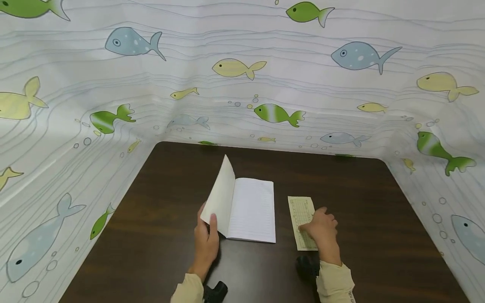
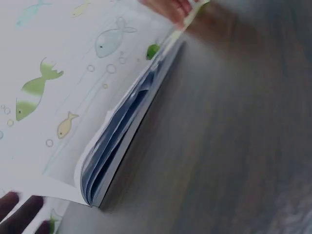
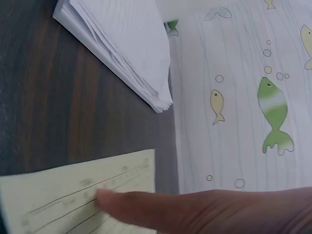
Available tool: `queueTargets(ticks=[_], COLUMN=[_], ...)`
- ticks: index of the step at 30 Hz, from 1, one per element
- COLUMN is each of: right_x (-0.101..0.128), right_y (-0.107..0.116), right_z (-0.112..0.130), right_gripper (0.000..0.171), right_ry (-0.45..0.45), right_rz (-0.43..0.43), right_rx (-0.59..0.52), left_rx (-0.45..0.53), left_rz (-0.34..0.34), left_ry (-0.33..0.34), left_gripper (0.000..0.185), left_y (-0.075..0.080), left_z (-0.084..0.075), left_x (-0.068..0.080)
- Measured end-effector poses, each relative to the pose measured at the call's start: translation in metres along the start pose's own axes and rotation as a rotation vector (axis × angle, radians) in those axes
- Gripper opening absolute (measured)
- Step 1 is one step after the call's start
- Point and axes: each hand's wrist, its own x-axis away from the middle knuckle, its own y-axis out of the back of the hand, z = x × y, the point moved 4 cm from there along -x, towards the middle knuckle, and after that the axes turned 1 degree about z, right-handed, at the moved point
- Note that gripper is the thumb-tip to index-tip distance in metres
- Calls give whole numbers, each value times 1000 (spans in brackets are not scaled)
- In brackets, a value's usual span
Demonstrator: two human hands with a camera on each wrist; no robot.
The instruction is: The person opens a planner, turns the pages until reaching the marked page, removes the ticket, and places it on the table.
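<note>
A lined notebook [image 1: 253,210] lies open on the dark table. Its front cover [image 1: 223,198] is tilted up at the left. My left hand [image 1: 206,244] holds this cover by its lower left corner, thumb on the inner face and fingers behind. To the right of the notebook is a narrow pale yellow printed slip [image 1: 302,212]. The thumb of my right hand [image 1: 326,235] rests straight across the slip, its tip on the printed lines [image 3: 92,192]. The other right fingers lie beside the slip's right edge, partly hidden.
The brown table [image 1: 159,202] is enclosed by a white sheet [image 1: 212,105] patterned with fish. Black wrist devices [image 1: 216,291] sit under both wrists. The notebook's page edges [image 3: 112,63] appear in the right wrist view.
</note>
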Motion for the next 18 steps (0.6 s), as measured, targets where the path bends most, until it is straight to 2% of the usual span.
queueTargets(ticks=[1,5,8,11,14,18], right_x=[1,2,2,3,2,-2], right_y=[1,2,1,-1,-5,-9], right_z=[0,-1,-1,-4,-7,2], right_gripper=[100,77,68,73,76,65], right_ry=[-14,-13,10,20,38,118], right_rz=[20,70,78,70,50,-4], right_rx=[18,54,1,-81,-196,-438], left_rx=[38,90,63,40,44,78], left_rz=[-45,-172,-254,-311,-312,-238], left_ry=[33,152,194,207,195,184], left_gripper=[53,59,64,69,67,60], left_y=[3,16,26,31,31,24], left_z=[0,-13,-25,-29,-30,-29], left_x=[-1,-6,-9,-11,-10,-7])
